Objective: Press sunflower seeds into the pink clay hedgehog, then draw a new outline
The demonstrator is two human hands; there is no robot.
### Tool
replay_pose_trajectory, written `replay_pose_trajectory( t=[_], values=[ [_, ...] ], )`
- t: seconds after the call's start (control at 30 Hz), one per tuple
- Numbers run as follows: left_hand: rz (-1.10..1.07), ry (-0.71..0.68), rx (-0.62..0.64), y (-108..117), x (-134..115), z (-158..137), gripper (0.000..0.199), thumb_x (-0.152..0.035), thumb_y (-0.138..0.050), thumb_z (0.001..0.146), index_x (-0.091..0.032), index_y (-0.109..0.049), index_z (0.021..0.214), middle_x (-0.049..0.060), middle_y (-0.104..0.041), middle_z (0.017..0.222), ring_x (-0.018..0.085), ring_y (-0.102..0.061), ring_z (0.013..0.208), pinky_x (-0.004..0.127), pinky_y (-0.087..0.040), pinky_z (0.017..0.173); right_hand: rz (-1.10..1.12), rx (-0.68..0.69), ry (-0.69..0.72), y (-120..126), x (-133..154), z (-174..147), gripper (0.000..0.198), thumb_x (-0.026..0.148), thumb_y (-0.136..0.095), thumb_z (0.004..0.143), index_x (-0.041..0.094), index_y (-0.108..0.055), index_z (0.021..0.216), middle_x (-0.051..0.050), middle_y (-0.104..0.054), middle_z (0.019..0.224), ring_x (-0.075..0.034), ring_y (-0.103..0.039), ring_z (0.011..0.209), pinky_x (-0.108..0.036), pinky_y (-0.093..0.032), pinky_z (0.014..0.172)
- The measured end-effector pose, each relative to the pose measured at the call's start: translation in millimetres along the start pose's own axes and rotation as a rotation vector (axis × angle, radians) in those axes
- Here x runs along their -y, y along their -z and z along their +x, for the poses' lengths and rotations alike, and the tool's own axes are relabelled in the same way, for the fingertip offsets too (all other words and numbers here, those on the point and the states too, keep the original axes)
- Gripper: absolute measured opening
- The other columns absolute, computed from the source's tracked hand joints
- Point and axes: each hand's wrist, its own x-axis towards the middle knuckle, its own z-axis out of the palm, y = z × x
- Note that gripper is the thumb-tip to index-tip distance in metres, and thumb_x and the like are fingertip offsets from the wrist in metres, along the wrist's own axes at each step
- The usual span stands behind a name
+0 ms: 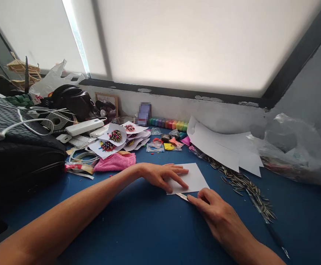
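A small white sheet of paper point(197, 178) lies on the blue table in front of me. My left hand point(163, 176) rests flat on its left part with the fingers spread. At the sheet's near edge, my right hand point(214, 208) has its fingers curled and pinches a thin pale strip point(182, 197). The strip's tip reaches the paper's edge; whether it is a blade or a paper strip I cannot make out. To the right of the paper are striped sunflower seeds point(241, 182) in a loose pile, with a slim dark-handled tool point(275, 233) by them.
Cards with colourful seed-covered figures point(115, 135) sit behind a pink cloth point(116, 162). Small bags of coloured clay point(170, 146) and a row of coloured pieces point(168, 124) are farther back. Larger white sheets point(218, 143), a plastic bag point(301, 151) and a black bag point(19, 154) flank the table.
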Motion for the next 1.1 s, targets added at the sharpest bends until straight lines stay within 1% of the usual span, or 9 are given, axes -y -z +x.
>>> replay_pose_trajectory(
  t=[0.07,0.17,0.33,0.53,0.67,0.8,0.93,1.1],
  values=[
    [-0.011,-0.005,-0.001,0,0,0,0.051,-0.033,-0.059,0.089,-0.024,-0.051,0.139,0.003,-0.012,0.16,0.026,-0.004,0.148,0.04,0.001,0.117,0.013,0.025,0.004,1,0,0,0.04,0.005,-0.035,0.092,0.02,-0.063,0.117,-0.006,-0.054,0.085,-0.015,-0.058,0.071,-0.026,-0.052,0.059],
    [-0.029,-0.009,-0.008,0,0,0,0.051,-0.033,-0.06,0.088,-0.027,-0.052,0.138,-0.001,-0.012,0.16,0.026,-0.004,0.148,0.039,0.001,0.117,0.038,0.05,-0.003,2,0,1,0.039,0.006,-0.035,0.093,0.02,-0.062,0.119,-0.006,-0.054,0.087,-0.015,-0.058,0.073,-0.027,-0.053,0.061],
    [-0.054,0.003,-0.027,0,1,0,0.052,-0.03,-0.063,0.085,-0.029,-0.054,0.136,-0.003,-0.014,0.159,0.026,-0.007,0.147,0.041,0.0,0.117,0.015,0.061,-0.009,2,4,5,0.039,0.006,-0.035,0.093,0.02,-0.064,0.113,-0.007,-0.054,0.086,-0.016,-0.058,0.072,-0.027,-0.051,0.059],
    [-0.063,-0.013,-0.045,-1,0,0,0.05,-0.019,-0.057,0.086,-0.029,-0.055,0.135,-0.003,-0.016,0.159,0.025,-0.008,0.147,0.041,-0.002,0.117,0.043,0.062,0.001,1,5,4,0.04,0.004,-0.035,0.092,0.018,-0.063,0.117,-0.007,-0.054,0.087,-0.016,-0.058,0.072,-0.027,-0.052,0.06],
    [-0.063,-0.007,-0.059,-2,-1,0,0.051,-0.015,-0.057,0.085,-0.03,-0.057,0.134,-0.004,-0.017,0.159,0.025,-0.008,0.147,0.039,-0.002,0.118,0.041,0.051,-0.004,1,7,6,0.038,0.004,-0.037,0.091,0.018,-0.064,0.114,-0.008,-0.055,0.087,-0.016,-0.058,0.073,-0.027,-0.052,0.061],
    [-0.035,0.015,-0.029,-1,-3,1,0.053,-0.015,-0.056,0.085,-0.028,-0.054,0.137,-0.003,-0.013,0.16,0.023,-0.005,0.148,0.037,0.0,0.118,0.052,0.044,0.009,2,10,9,0.04,0.003,-0.036,0.089,0.018,-0.064,0.113,-0.007,-0.055,0.086,-0.016,-0.058,0.073,-0.027,-0.052,0.061],
    [-0.022,0.017,-0.013,0,-3,1,0.053,-0.016,-0.055,0.085,-0.027,-0.053,0.137,-0.002,-0.012,0.16,0.022,-0.005,0.148,0.037,0.001,0.117,0.09,0.065,-0.015,3,10,8,0.038,0.006,-0.036,0.092,0.019,-0.064,0.114,-0.007,-0.055,0.087,-0.015,-0.058,0.073,-0.025,-0.052,0.061],
    [-0.015,0.011,-0.012,0,-4,1,0.052,-0.018,-0.054,0.085,-0.022,-0.053,0.138,0.002,-0.013,0.16,0.022,-0.004,0.148,0.037,0.0,0.117,0.14,0.087,-0.043,1,11,13,0.037,0.008,-0.036,0.093,0.018,-0.064,0.114,-0.008,-0.056,0.088,-0.016,-0.059,0.075,-0.026,-0.052,0.063]
  ],
)
